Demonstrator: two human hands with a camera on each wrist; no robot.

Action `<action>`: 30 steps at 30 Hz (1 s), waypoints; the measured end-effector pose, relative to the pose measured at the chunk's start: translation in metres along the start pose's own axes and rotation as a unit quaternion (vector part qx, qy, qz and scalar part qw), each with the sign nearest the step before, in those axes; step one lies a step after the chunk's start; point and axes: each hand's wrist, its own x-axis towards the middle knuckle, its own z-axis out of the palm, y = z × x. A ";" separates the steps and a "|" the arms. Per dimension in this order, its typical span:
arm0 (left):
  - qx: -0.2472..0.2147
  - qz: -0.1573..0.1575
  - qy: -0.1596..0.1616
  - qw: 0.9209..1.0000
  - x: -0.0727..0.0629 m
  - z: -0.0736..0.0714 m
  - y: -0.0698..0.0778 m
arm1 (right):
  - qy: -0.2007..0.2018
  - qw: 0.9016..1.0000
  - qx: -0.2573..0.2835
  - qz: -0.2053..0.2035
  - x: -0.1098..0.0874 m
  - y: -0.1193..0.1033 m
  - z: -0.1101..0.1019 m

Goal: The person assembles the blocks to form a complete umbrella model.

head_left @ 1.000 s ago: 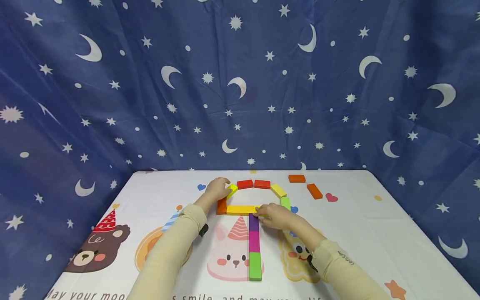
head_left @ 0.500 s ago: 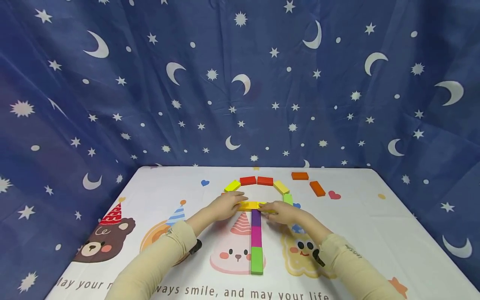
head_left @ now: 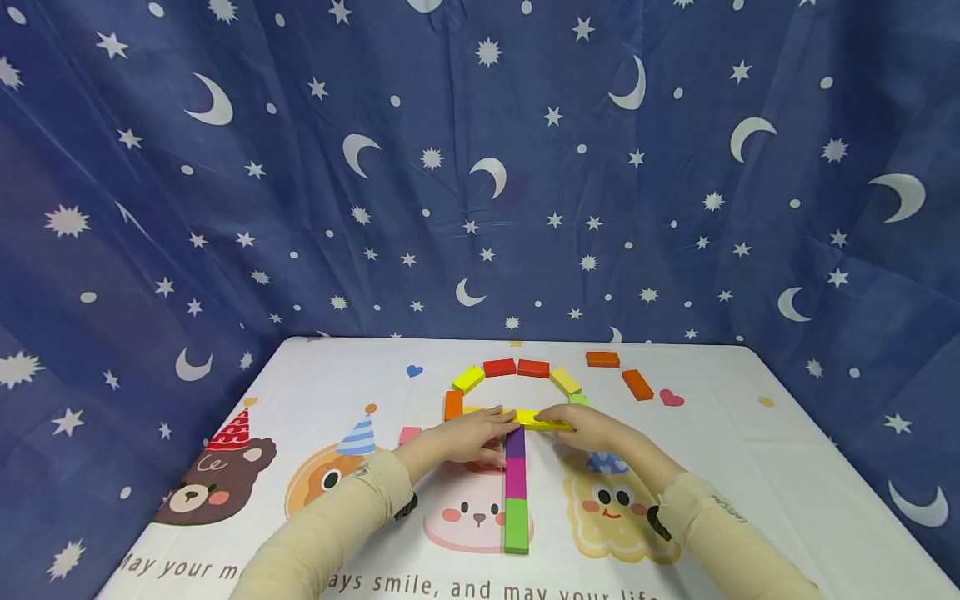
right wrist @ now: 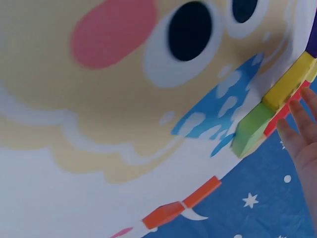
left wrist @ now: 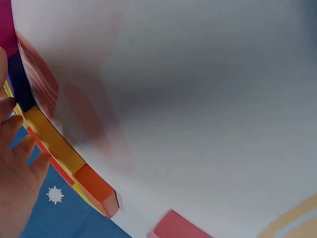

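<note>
Flat colored blocks form an umbrella outline on the table. In the head view, my left hand [head_left: 468, 435] has its fingers reaching over the amber block [left wrist: 54, 139] and up to the purple block [head_left: 515, 442] at the middle joint. My right hand [head_left: 594, 427] touches the yellow block [head_left: 534, 419] just right of that joint, its fingers fanned at the block's edge in the right wrist view. Below purple, a magenta block [head_left: 515, 478] and a green block [head_left: 516, 527] continue the straight stem. An orange block [head_left: 453, 405] and a light green block [right wrist: 251, 130] stand at the bar's ends.
Red blocks [head_left: 499, 367], a bright yellow block [head_left: 468, 380] and a pale yellow block [head_left: 566, 381] curve behind the hands. Two orange blocks [head_left: 637, 385] lie loose at the back right. A pink block [left wrist: 179, 226] lies beside the left wrist. A starry curtain [head_left: 480, 208] hangs behind.
My left hand has moved from the upper-left yellow block, right and toward me, to the middle of the bar. My right hand stays by the yellow block. The head view has shifted slightly.
</note>
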 end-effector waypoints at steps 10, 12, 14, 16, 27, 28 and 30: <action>0.003 -0.038 0.001 0.999 0.004 0.000 0.005 | 0.038 0.998 -0.039 0.022 -0.010 0.011 -0.009; 0.005 -0.054 -0.002 0.999 0.002 0.000 0.005 | 0.045 0.998 -0.046 0.014 -0.010 0.012 -0.010; 0.003 -0.063 -0.004 0.998 0.001 0.001 0.005 | 0.051 0.997 -0.055 0.010 -0.012 0.012 -0.010; -0.002 -0.064 -0.004 0.998 0.000 0.002 0.006 | 0.055 0.996 -0.062 0.021 -0.016 0.012 -0.010; -0.024 -0.063 0.002 0.998 0.004 0.004 0.009 | 0.064 0.991 -0.098 0.071 -0.040 0.032 -0.014; -0.024 -0.063 0.002 0.998 0.004 0.004 0.009 | 0.063 0.990 -0.098 0.077 -0.041 0.033 -0.014; -0.023 -0.063 0.004 0.998 0.004 0.004 0.009 | 0.063 0.989 -0.100 0.088 -0.042 0.034 -0.015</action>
